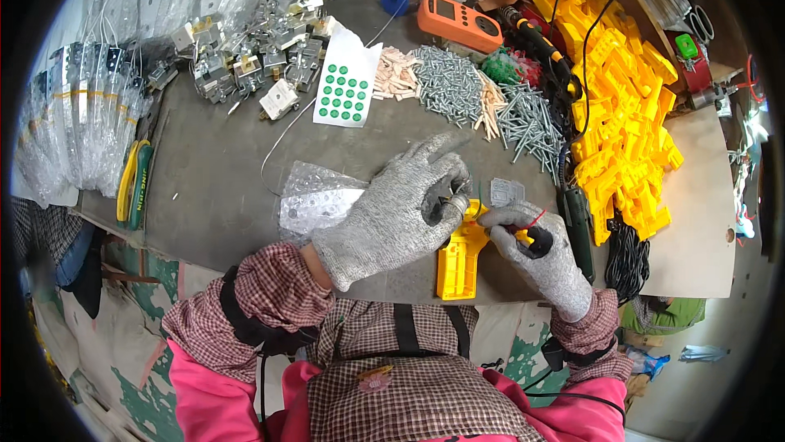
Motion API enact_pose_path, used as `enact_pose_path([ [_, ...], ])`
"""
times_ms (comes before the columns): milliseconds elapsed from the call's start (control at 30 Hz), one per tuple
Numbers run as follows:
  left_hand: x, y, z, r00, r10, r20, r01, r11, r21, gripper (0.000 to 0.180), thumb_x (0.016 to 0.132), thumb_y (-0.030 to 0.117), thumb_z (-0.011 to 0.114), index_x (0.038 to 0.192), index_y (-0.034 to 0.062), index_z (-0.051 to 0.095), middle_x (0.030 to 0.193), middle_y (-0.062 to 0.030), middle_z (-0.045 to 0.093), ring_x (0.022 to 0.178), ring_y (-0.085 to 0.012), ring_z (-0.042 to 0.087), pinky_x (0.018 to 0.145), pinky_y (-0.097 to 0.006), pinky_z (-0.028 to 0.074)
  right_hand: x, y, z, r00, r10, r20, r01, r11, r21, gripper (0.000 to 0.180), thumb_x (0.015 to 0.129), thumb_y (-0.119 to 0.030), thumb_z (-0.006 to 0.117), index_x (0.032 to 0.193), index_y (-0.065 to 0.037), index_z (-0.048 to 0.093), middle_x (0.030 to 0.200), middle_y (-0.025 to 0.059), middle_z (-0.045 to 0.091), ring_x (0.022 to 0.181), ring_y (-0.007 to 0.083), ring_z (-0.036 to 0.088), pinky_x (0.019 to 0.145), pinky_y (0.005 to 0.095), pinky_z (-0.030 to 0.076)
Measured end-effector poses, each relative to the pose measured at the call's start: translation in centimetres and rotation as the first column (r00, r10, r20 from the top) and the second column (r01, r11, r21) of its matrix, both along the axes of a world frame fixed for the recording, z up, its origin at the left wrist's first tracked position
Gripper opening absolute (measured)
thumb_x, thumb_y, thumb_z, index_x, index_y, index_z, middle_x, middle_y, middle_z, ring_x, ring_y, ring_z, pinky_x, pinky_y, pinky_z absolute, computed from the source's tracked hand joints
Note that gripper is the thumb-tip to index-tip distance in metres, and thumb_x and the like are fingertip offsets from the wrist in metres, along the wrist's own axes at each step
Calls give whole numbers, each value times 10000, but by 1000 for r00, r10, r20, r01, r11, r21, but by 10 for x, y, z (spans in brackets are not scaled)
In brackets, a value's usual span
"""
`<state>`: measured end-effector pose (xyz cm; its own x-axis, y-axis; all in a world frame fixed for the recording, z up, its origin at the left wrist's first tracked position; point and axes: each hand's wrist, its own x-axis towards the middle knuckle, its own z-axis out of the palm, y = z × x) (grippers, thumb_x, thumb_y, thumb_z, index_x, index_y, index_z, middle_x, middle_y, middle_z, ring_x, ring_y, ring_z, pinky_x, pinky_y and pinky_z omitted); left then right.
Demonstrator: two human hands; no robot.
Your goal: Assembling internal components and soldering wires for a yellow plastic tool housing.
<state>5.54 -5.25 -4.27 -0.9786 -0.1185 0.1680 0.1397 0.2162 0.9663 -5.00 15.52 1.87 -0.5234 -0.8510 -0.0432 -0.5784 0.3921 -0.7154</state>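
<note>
1. Nearest the camera: one checked apron (401,401).
2. Left grip (401,209): thumb and finger curled together at the far end of one yellow case (459,266); whether they pinch it or some small part, I cannot tell.
3. Right grip (540,254): fingers bent around one small yellow piece (523,237), with one red strand (537,218) showing; fingertips meet the case's far right side.
4. The case sits between the hands, by the near edge of the surface (221,188). Loosened fingers could let it drop over that edge; thick gloves could fumble small parts; a tug could snag the strand.
5. Just beyond: one clear bag (315,206) left, one small clear tray (506,192) right.
6. Farther: one sheet of about twenty green stickers (343,86), one orange meter (459,23), and two screw heaps (447,86), uncountable; a careless sleeve could scatter them.
7. Far right: one heap of yellow parts (625,115), too tangled to count. Far left: one pair of pliers (141,184).
</note>
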Motion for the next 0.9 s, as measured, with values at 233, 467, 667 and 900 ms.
enact_pose_path([
  [233, -1, 2, -9, 997, 41, -68, -40, 999, 7, 273, 870, 156, 651, 1108, 50, 569, 1364, -210, 511, 1252, -432, 498, 1051, -507, 424, 0, -9, 6, 900, 264, -347, -202, 958, 205, 290, 774, -52, 729, 1050, -89, 647, 944, 129, 641, 902, 362, 638, 819, 448, 522],
  [467, -2, 0, -1, 964, 103, -246, -156, 966, -207, 127, 877, 42, 645, 1001, 31, 621, 1145, -174, 577, 1081, -328, 585, 926, -419, 492, 0, -9, 3, 912, 319, -260, -238, 924, 299, 344, 757, -61, 739, 1088, -66, 644, 1057, 143, 615, 1016, 343, 614, 890, 447, 505],
  [667, -2, 3, -7, 969, 87, -232, -147, 956, -255, 143, 866, 59, 658, 992, 17, 604, 1055, -159, 581, 969, -333, 604, 862, -410, 497, 5, -16, 4, 761, 442, -476, -260, 879, 400, 337, 746, -63, 681, 1081, -50, 649, 1035, 144, 608, 1011, 344, 591, 910, 452, 474],
  [900, 0, -2, 14, 989, -105, -109, 84, 980, -182, 144, 904, 107, 653, 1013, 26, 606, 950, -131, 613, 925, -322, 606, 838, -402, 484, 1, -17, 5, 853, 384, -354, -246, 893, 376, 301, 767, -74, 648, 1065, -35, 647, 1045, 158, 623, 1032, 364, 599, 910, 452, 471],
])
